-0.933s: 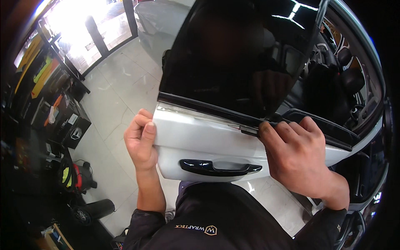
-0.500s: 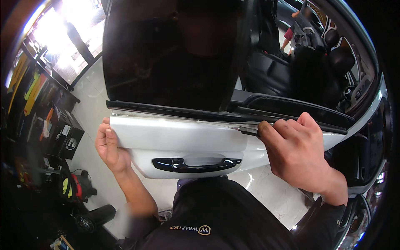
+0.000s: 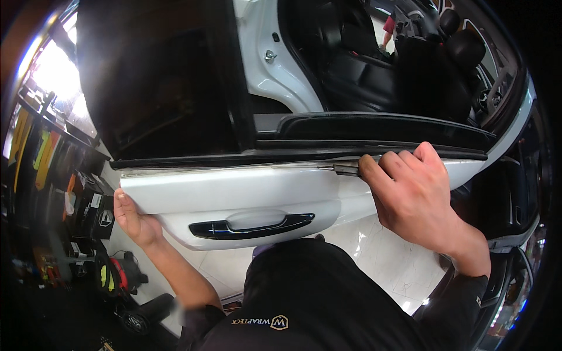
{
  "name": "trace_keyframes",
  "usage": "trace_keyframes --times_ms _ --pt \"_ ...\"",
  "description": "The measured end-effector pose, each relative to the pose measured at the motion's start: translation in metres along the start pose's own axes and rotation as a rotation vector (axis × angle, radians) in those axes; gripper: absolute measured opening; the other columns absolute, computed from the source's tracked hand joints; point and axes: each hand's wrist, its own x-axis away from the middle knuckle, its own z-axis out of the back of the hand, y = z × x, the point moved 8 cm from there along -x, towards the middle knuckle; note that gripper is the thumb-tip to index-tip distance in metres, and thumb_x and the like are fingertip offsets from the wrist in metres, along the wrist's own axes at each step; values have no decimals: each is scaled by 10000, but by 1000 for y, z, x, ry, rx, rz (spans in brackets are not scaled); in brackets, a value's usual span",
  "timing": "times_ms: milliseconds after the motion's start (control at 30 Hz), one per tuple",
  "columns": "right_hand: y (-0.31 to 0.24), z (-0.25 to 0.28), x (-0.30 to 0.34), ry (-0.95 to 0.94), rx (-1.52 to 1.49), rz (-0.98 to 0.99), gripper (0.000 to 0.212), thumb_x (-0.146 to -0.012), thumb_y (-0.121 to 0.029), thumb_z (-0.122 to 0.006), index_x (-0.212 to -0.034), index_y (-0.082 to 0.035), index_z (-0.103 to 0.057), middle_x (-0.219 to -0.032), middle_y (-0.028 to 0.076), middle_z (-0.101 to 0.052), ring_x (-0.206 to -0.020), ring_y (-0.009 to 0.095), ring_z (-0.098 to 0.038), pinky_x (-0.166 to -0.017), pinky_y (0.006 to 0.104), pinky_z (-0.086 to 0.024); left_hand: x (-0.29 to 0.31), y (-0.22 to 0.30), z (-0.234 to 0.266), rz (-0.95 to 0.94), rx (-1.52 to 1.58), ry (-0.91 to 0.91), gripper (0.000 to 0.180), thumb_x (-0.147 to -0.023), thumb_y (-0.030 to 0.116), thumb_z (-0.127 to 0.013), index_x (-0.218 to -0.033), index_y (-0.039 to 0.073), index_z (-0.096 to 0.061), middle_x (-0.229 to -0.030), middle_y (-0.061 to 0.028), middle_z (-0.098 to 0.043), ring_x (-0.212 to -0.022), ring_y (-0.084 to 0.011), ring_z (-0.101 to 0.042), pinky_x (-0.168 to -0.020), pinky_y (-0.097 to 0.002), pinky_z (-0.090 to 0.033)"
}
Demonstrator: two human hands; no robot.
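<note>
A white car door (image 3: 228,190) stands open in front of me, with a black handle (image 3: 252,227) on its outer face. My left hand (image 3: 137,221) grips the door's left edge, thumb in front and the other fingers partly hidden behind. In my right hand (image 3: 410,196) is a slim dark cutter knife (image 3: 346,170), its thin blade pointing left. The blade lies along the door's upper edge, just below the black window trim (image 3: 234,159). Whether the tip touches the panel I cannot tell.
Dark window glass (image 3: 164,82) rises above the trim. Behind it are a white door pillar with a metal latch striker (image 3: 270,57) and black seats (image 3: 363,82). Boxes and tools fill a shelf (image 3: 52,158) at left. Another person's legs (image 3: 387,32) show beyond the car.
The door and window have shifted left in view, uncovering the pillar and striker. My right hand and the knife are farther right along the door's upper edge; my left hand still holds the edge.
</note>
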Motion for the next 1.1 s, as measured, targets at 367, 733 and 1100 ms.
trace_keyframes --times_ms 367,733,1100 --pt "32 -14 34 -25 -53 -63 431 -702 -8 -713 -1129 -54 -685 -763 51 -623 -687 189 -610 -703 377 -344 0 -1 14 -34 -79 58 311 -1108 325 -555 -1139 28 -639 -1105 -72 -714 -1020 -140 -654 -955 -311 -507" --pt "60 -22 68 59 -5 -81 397 -717 11 -716 -1107 -57 -689 -763 47 -622 -671 191 -607 -694 376 -362 -6 -7 28 -46 -102 -28 441 -1118 373 -513 -1328 1 -625 -1293 -98 -690 -1187 -195 -636 -1064 -360 -471" --pt "91 -23 94 82 6 -90 372 -726 7 -739 -1091 -57 -701 -779 58 -659 -689 189 -631 -695 378 -384 -5 -4 32 -74 -180 119 503 -1109 419 -513 -1353 -12 -606 -1320 -107 -672 -1213 -200 -620 -1093 -371 -452"
